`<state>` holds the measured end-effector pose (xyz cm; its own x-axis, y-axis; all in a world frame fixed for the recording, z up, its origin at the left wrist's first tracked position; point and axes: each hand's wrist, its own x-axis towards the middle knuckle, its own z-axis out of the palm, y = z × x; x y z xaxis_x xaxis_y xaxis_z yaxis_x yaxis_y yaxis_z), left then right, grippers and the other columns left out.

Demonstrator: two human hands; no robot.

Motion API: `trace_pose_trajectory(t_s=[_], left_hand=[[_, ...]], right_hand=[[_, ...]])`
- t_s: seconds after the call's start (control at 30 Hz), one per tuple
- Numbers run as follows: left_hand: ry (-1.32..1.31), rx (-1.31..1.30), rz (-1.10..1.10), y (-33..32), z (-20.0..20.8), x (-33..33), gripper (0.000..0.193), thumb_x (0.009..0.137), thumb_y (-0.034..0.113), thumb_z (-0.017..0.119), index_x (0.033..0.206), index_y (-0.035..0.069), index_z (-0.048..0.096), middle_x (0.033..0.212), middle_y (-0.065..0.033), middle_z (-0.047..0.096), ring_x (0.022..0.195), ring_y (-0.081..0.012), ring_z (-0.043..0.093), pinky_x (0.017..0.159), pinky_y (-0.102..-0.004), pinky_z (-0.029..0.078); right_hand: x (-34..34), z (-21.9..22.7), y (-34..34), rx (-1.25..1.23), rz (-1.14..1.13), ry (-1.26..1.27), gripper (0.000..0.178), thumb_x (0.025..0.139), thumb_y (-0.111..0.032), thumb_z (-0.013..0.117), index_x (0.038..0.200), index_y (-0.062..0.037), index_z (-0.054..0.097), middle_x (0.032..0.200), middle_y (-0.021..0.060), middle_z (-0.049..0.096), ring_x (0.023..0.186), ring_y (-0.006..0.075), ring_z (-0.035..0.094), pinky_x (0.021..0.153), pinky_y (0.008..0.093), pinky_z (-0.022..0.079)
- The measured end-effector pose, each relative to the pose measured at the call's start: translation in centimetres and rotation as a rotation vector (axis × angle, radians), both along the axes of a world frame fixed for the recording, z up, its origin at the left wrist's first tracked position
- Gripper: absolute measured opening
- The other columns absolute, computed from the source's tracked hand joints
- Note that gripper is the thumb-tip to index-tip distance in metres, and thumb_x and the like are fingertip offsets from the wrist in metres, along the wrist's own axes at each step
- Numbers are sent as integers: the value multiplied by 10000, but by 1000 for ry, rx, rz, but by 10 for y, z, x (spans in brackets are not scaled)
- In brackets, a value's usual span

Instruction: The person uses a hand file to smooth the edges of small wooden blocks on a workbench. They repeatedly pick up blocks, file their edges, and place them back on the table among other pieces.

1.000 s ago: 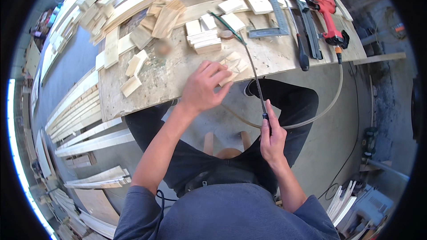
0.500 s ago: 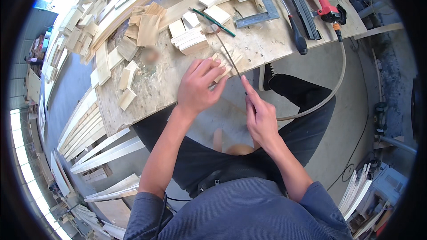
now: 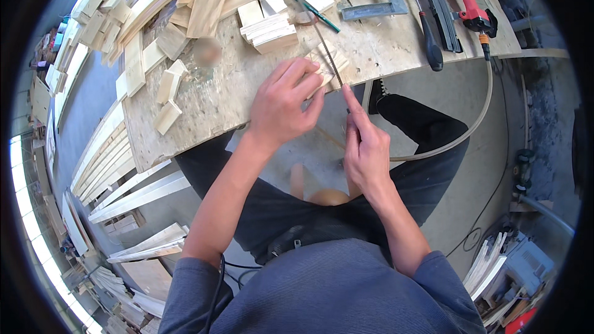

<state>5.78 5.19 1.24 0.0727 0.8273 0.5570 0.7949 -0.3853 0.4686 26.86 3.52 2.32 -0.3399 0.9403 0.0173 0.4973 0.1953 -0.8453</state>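
Observation:
My left hand (image 3: 284, 99) rests at the bench's near edge, its fingertips pressing a small pale wood block (image 3: 334, 65) against the top. My right hand (image 3: 366, 148) grips the near end of a long, thin, dark metal file (image 3: 327, 49), with the index finger stretched along it. The file lies slantwise across the block, its far end near a green pencil (image 3: 307, 8). The handle is mostly hidden in my right hand. A stack of thin wood pieces (image 3: 269, 34) stands just beyond my left hand.
On the wooden bench (image 3: 216, 105) lie loose wood blocks (image 3: 207, 9), a metal square (image 3: 377, 10), a black-handled screwdriver (image 3: 431, 43) and a red nail gun (image 3: 468, 3). Its hose (image 3: 486, 99) loops down beside my leg. Long boards (image 3: 102, 148) lie to the left.
The view has shifted, so the bench sits higher and farther right in the picture. My hands keep nearly the same places on the block and the file.

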Motion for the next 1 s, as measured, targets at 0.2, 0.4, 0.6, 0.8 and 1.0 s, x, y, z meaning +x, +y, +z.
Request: trace_pose_trajectory(t_s=[0.2,0.4,0.6,0.8,1.0], left_hand=[[-9,10,3,1,0,0,160,886,95,843,1037,79,790,1099,-95,745,1086,-328,743,917,-433,626],[-30,-67,16,-1,0,1,171,868,61,869,1028,78,813,1059,-99,740,1095,-329,756,937,-422,624],[-29,-29,-1,0,-2,-1,143,877,73,850,1014,80,809,1064,-91,735,1070,-319,750,895,-413,630],[-33,-7,3,2,-3,-1,101,888,100,822,980,90,781,1041,-65,722,996,-284,735,820,-395,637],[-24,20,5,4,-4,-2,94,890,107,818,975,95,780,1030,-53,718,986,-274,730,805,-387,635]], right_hand=[[-2,-4,7,50,22,19,758,1019,83,619,1719,-197,537,863,214,670,746,385,704,785,396,595],[2,-1,3,44,21,-43,759,1017,76,629,1717,-204,542,845,225,674,744,385,711,781,414,601],[17,-3,-13,62,35,-91,770,1013,77,625,1720,-219,544,843,211,681,705,362,676,763,397,599],[18,2,-9,20,-7,-53,755,1023,77,619,1715,-216,551,865,204,694,710,327,681,770,383,600],[2,-13,-4,77,6,-30,759,1029,77,616,1726,-212,536,866,199,699,700,302,680,760,363,592]])
